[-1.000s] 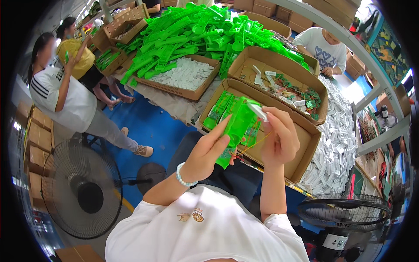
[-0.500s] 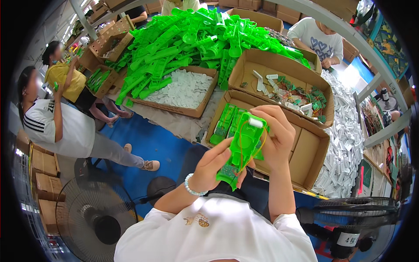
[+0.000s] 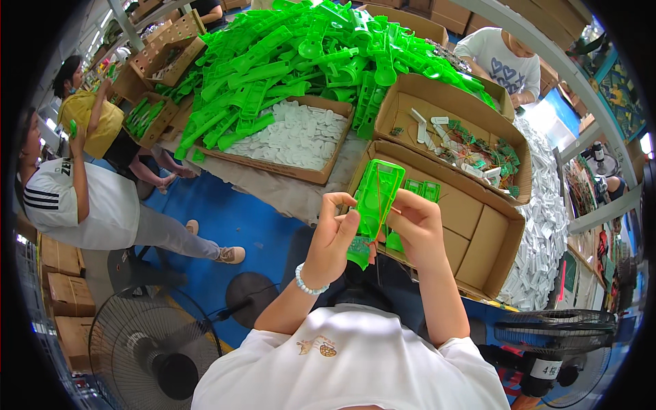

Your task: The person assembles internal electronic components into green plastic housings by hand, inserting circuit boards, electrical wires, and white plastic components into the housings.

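Observation:
My left hand (image 3: 329,247), with a beaded bracelet at the wrist, is closed round a long green plastic casing (image 3: 370,205), held tilted above the near cardboard box. A green circuit board (image 3: 359,249) sits in the casing's lower end. A thin orange-red wire (image 3: 380,205) runs up along its inside. My right hand (image 3: 418,225) is closed at the casing's right edge, close to the wire. What its fingertips pinch is hidden. More green casings (image 3: 424,190) lie in the near box, partly behind my hands.
The near cardboard box (image 3: 471,239) and another box (image 3: 403,130) with white parts, boards and wires stand ahead. Beyond lie heaped green casings (image 3: 273,75) and a tray of white pieces (image 3: 301,137). Fans (image 3: 154,342) flank me; people work left and far right.
The white piece seen at the casing's top end no longer shows there. My right hand has moved down from the casing's upper end to its middle edge. The view has shifted slightly.

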A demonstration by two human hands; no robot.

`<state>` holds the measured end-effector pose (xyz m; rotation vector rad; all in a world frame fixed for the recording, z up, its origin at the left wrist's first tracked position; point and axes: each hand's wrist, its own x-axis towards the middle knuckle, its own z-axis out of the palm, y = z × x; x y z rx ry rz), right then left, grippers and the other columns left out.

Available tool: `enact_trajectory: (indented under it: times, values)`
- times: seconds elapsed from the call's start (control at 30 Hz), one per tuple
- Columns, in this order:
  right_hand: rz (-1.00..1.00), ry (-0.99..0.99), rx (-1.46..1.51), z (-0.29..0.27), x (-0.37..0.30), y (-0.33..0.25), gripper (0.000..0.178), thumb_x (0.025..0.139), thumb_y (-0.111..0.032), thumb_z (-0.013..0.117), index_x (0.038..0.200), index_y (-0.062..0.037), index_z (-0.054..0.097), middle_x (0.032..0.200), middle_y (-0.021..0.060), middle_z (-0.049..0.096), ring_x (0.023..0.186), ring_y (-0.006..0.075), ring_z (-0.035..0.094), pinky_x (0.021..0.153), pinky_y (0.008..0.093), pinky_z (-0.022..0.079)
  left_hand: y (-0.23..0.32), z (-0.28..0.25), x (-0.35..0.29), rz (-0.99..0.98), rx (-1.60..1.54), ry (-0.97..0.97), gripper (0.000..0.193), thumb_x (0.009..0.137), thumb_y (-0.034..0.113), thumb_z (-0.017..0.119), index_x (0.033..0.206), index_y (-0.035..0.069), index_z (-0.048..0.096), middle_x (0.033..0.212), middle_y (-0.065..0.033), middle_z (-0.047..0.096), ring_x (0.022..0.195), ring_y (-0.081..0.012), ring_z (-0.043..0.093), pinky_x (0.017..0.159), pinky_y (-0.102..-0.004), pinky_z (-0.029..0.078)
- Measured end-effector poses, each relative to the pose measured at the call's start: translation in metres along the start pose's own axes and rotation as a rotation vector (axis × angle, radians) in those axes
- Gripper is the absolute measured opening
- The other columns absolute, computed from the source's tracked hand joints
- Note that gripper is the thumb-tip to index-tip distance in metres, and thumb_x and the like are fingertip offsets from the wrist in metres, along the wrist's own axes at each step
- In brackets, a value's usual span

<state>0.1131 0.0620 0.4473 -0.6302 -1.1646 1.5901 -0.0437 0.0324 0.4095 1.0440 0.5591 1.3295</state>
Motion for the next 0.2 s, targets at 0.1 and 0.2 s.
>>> enact_trajectory:
  times: [0.1, 0.2]
  values:
    - [0.018, -0.011, 0.049, -0.001, 0.005, 0.011, 0.020, 0.088, -0.005, 0.064, 0.106, 0.0058, 0.063, 0.088, 0.0067, 0.065, 0.067, 0.0115, 0.058, 0.055, 0.0269, 0.047, -0.001, -0.010, -0.002, 0.027, 0.039, 0.045, 0.027, 0.105, 0.025, 0.039, 0.120, 0.006, 0.028, 0.086, -0.0147, 0.063, 0.063, -0.0172, 0.063, 0.055, -0.0277, 0.052]
    - [0.040, 0.071, 0.048, 0.001, 0.009, 0.026, 0.032, 0.087, -0.003, 0.063, 0.118, 0.0043, 0.061, 0.097, 0.0120, 0.067, 0.070, 0.0158, 0.061, 0.065, 0.0268, 0.053, -0.004, -0.012, -0.006, 0.022, 0.115, 0.018, 0.029, 0.104, 0.025, 0.041, 0.122, 0.006, 0.029, 0.086, -0.0151, 0.064, 0.065, -0.0168, 0.063, 0.058, -0.0280, 0.053]
